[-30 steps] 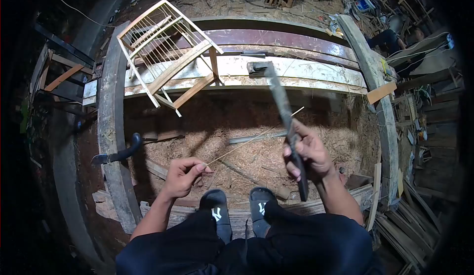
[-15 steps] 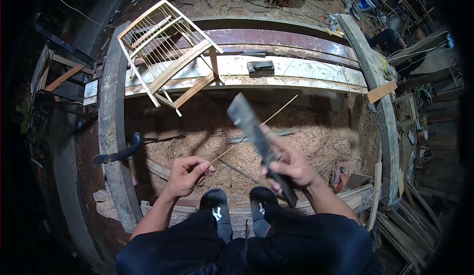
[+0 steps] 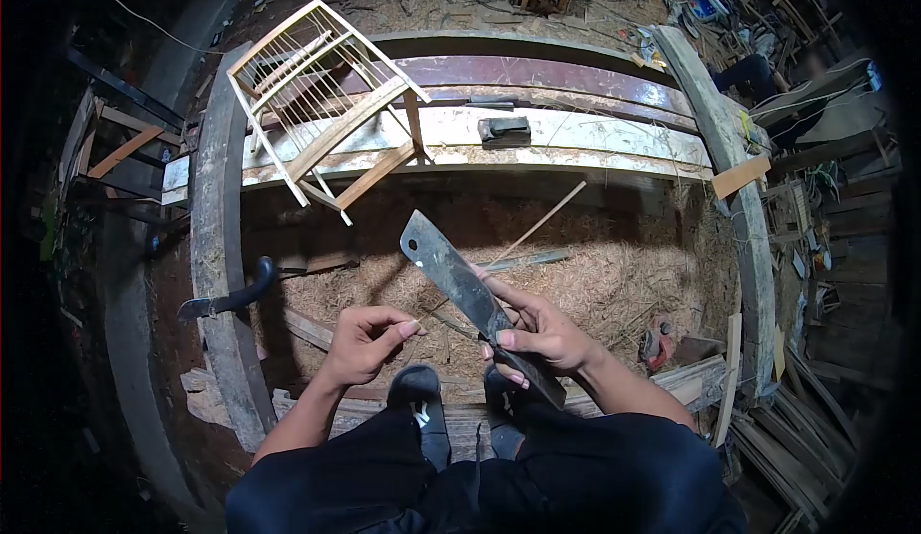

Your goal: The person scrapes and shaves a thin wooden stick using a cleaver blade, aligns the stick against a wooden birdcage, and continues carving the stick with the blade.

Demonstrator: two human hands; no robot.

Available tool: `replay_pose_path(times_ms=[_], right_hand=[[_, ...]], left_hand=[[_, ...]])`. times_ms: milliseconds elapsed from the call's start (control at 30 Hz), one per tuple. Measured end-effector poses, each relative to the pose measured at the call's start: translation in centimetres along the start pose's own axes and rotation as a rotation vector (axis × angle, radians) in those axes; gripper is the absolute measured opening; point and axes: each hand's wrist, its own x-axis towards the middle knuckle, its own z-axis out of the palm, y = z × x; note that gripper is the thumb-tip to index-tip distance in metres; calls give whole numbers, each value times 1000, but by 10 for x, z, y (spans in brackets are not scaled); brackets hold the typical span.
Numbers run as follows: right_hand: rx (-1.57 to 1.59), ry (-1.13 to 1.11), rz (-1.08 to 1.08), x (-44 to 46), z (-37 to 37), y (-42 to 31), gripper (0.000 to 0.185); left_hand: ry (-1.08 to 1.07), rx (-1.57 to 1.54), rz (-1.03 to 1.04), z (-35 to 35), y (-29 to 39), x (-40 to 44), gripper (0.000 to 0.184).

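Observation:
My right hand [image 3: 537,337] is closed round the dark handle of a broad blade [image 3: 451,270], whose holed tip points up and to the left. A thin wooden stick [image 3: 542,222] passes behind the blade and slants up to the right. Its lower end reaches toward my left hand [image 3: 369,344], where thumb and forefinger are pinched together on it. The blade lies over the middle of the stick and hides part of it.
A slatted wooden frame [image 3: 326,102] leans on the white plank [image 3: 614,141], with a small dark block tool [image 3: 505,131] beside it. A curved-handled knife [image 3: 230,302] rests on the left beam [image 3: 216,217]. Shavings cover the ground. A person [image 3: 753,75] sits at upper right.
My right hand has moved left and slightly down with the blade, whose tip swung from upward to up-left, nearer my left hand. The left hand has barely moved.

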Motion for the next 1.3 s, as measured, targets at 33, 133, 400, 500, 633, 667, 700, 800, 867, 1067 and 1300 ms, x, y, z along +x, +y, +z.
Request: replay_pose_path(times_ms=[33,133,400,500,633,667,700,800,867,1067,1300], right_hand=[[-5,-18,-2,0,0,-1,72],[-5,-28,37,0,-3,3,72],[170,66,-172,-10,-17,-13,64],[47,9,-88,-8,-12,-13,64],[138,112,-152,-12,-17,-19,64],[162,105,-246,-13,-24,-24,64],[208,102,-277,-14,-21,-32,64],[89,87,-173,-12,-17,-24,64],[53,47,-92,-10,-17,-20,64],[175,146,-235,-20,-26,-32,61],[163,186,-340,-24,-34,-39,62]], left_hand=[[-1,1,1,1,0,0,16],[-6,27,33,2,1,0,16],[-18,-114,-32,-4,-4,-3,18],[15,0,60,0,-4,-2,18],[9,-3,66,-5,-13,-1,18],[4,-16,44,-6,-12,-2,18],[1,-29,26,-6,-11,-3,18],[11,-53,-1,-4,-9,-4,18],[18,-37,29,-5,-9,-2,18],[9,-30,11,-14,-14,-4,18],[26,-44,-9,-17,-12,-2,17]])
